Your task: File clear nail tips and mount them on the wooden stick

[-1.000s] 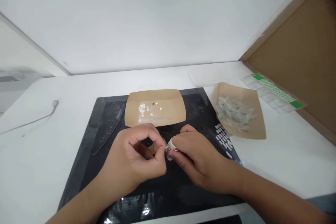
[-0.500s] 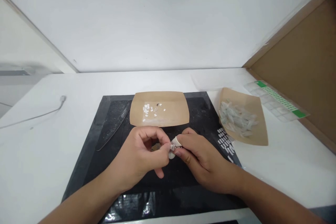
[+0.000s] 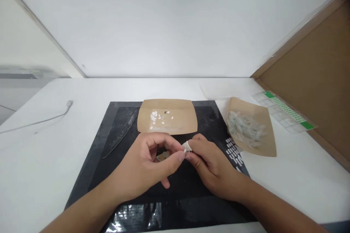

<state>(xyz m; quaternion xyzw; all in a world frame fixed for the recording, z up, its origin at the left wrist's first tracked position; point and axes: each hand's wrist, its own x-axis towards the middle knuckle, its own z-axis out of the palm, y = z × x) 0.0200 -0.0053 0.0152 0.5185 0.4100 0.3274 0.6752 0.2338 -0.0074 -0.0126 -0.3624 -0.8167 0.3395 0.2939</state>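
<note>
My left hand [image 3: 151, 162] has its thumb and index finger pinched on a tiny whitish piece [image 3: 185, 150], too small to name. My right hand [image 3: 209, 162] meets it fingertip to fingertip, its thumb and index finger closed; what they grip is mostly hidden. A pale white band [image 3: 187, 146] sits at the right index fingertip. Behind the left fingers a tan-and-white thing [image 3: 163, 156] shows in part. Just beyond the hands, a brown paper tray [image 3: 186, 113] holds small white bits [image 3: 154, 115] and a dark speck. All this is over a black mat [image 3: 191, 204].
At right, another brown paper tray [image 3: 266, 149] bears a heap of translucent slivers [image 3: 246, 127]. Rows of small white strips [image 3: 233, 151] lie on the mat's right edge. A clear compartment box with green label [image 3: 287, 111] is farther right. A cable [image 3: 54, 117] lies at left.
The left thumb and fingertips have shifted right, closer to the right fingertips. A round pale piece below the fingers no longer shows. The view has tilted slightly.
</note>
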